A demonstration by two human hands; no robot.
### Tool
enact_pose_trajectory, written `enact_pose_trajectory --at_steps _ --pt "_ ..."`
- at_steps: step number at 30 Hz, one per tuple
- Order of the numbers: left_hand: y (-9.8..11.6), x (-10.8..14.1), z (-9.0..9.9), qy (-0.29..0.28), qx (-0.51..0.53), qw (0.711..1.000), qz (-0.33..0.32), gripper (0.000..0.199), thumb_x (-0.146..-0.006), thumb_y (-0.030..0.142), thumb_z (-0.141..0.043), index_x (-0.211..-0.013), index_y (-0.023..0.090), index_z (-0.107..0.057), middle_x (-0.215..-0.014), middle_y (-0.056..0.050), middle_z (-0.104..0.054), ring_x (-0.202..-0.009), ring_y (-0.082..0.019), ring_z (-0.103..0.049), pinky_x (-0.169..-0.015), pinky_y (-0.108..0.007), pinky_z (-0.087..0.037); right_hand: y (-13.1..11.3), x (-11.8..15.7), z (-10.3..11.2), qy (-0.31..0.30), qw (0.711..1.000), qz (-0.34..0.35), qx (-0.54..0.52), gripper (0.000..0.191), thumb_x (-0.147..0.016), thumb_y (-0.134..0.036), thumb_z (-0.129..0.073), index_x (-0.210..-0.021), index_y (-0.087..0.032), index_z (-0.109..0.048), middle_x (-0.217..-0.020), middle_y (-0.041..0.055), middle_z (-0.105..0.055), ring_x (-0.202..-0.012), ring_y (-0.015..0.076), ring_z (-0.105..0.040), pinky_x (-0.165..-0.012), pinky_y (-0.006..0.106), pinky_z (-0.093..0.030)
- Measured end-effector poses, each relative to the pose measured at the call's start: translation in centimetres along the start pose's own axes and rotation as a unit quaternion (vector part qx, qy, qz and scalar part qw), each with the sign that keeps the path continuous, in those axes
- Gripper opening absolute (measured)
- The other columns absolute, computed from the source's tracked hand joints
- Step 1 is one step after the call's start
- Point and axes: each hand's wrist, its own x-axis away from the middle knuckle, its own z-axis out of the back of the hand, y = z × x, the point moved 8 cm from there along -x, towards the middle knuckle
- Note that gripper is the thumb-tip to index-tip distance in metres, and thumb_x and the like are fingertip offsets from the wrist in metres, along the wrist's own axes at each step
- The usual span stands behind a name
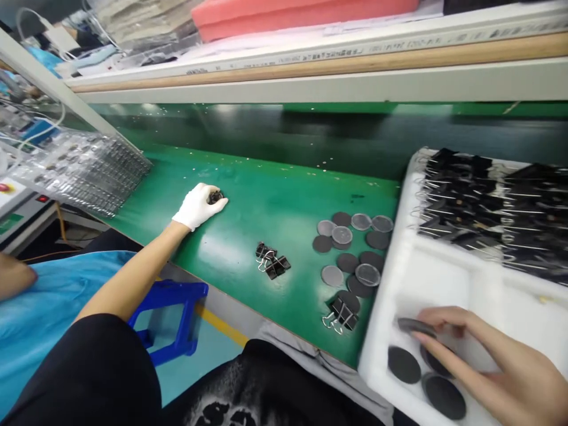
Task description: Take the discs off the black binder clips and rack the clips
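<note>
Gloved left hand [198, 205] on small black part [215, 196]

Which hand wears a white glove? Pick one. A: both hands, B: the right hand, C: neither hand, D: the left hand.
D: the left hand, closed on a small dark part on the green belt, is gloved in white, while the right hand in the white foam tray is bare.

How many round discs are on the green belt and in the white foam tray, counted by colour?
Light grey round discs on the green belt: 6
Dark grey belt discs: 7
Dark grey tray discs in the white foam tray: 4, one in the right hand
Total: 17
</note>
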Motion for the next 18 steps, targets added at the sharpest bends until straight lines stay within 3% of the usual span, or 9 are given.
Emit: enact_pose_trajectory --at_steps 3,5,7,9,12,15,18 --pt "8.3 -1.9 -2.0 -0.025 0.055 0.992 -0.114 0.054 -0.090 0.058 -0.063 -0.125 0.017 -0.069 -0.119 -0.013 -0.068 -0.112 -0.028 -0.065 -0.103 -0.039 -0.051 -3.0 -2.1 1.6 0.012 1.000 -0.003 -0.002 0.021 -0.083 -0.061 -0.071 -0.094 -0.044 -0.072 -0.078 0.0039 -0.072 -0.058 0.0259 -0.069 -0.037 0.036 -0.054" --pt "14.9 -2.8 -2.9 -0.042 0.082 0.975 -0.201 0.054 -0.091 0.058 -0.064 -0.126 0.017 -0.069 -0.121 -0.013 -0.067 -0.114 -0.029 -0.065 -0.101 -0.039 -0.052 -5.5 -4.5 2.0 0.025 0.999 0.016 -0.010 0.019 -0.086 -0.054 -0.071 -0.097 -0.039 -0.074 -0.082 0.0035 -0.074 -0.062 0.0242 -0.070 -0.047 0.037 -0.058" --pt "21.0 -3.1 -3.5 -0.062 0.098 0.954 -0.275 0.054 -0.091 0.057 -0.065 -0.127 0.017 -0.069 -0.120 -0.013 -0.068 -0.110 -0.028 -0.068 -0.096 -0.038 -0.053 -7.4 -7.6 1.2 0.024 0.998 0.028 -0.056 0.019 -0.087 -0.047 -0.072 -0.099 -0.032 -0.075 -0.087 0.0045 -0.077 -0.071 0.0237 -0.073 -0.060 0.038 -0.063" --pt "25.4 -3.1 -4.0 -0.085 0.103 0.936 -0.326 0.052 -0.091 0.056 -0.066 -0.126 0.017 -0.069 -0.118 -0.013 -0.069 -0.105 -0.028 -0.069 -0.090 -0.037 -0.054 -8.4 -11.0 -0.3 0.015 0.994 0.021 -0.108 0.021 -0.084 -0.043 -0.075 -0.097 -0.026 -0.074 -0.090 0.0064 -0.078 -0.077 0.0237 -0.075 -0.067 0.037 -0.064" --pt "28.0 -3.2 -4.2 -0.101 0.111 0.925 -0.348 0.055 -0.091 0.055 -0.066 -0.133 0.019 -0.066 -0.118 -0.013 -0.070 -0.105 -0.029 -0.071 -0.087 -0.037 -0.053 -8.6 -15.7 -2.9 0.001 0.989 -0.007 -0.147 0.022 -0.078 -0.038 -0.078 -0.089 -0.021 -0.071 -0.091 0.0077 -0.077 -0.078 0.0222 -0.075 -0.068 0.034 -0.063" --pt "27.5 -3.6 -4.2 -0.097 0.149 0.924 -0.338 0.075 -0.088 0.052 -0.070 -0.151 0.018 -0.049 -0.118 -0.012 -0.072 -0.106 -0.029 -0.071 -0.085 -0.036 -0.053 -7.6 -18.7 -6.2 -0.055 0.979 -0.081 -0.179 0.025 -0.075 -0.034 -0.081 -0.092 -0.018 -0.072 -0.089 0.0067 -0.076 -0.071 0.0185 -0.074 -0.062 0.030 -0.059" --pt "27.0 -3.7 -4.4 -0.108 0.189 0.914 -0.343 0.085 -0.087 0.050 -0.071 -0.158 0.016 -0.038 -0.114 -0.011 -0.074 -0.102 -0.028 -0.073 -0.079 -0.034 -0.052 -6.7 -20.4 -8.8 -0.104 0.965 -0.137 -0.198 0.020 -0.078 -0.030 -0.080 -0.092 -0.017 -0.074 -0.082 0.0045 -0.074 -0.068 0.0172 -0.073 -0.059 0.027 -0.055"
